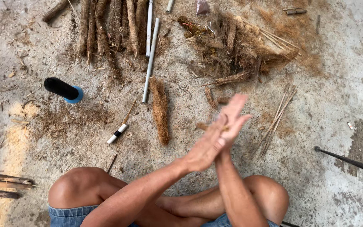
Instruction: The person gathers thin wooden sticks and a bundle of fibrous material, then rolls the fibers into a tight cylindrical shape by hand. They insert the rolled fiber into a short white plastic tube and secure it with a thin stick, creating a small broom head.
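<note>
I sit cross-legged on a concrete floor (316,126), knees bare. My left hand (204,149) and my right hand (235,115) are pressed palm to palm in front of me, fingers stretched out flat. A small tuft of brown coir fibre (224,128) peeks out between the palms. Just left of the hands a finished fibre roll (160,110) lies on the floor. Right of them lies a bundle of thin sticks (276,120).
A loose fibre pile (232,46) and a row of fibre rolls (106,25) lie further away, with white rods (151,54) between. A black spool with a blue end (63,89), a small white-and-black tool (117,133), a black rod (349,162), wooden sticks (1,185).
</note>
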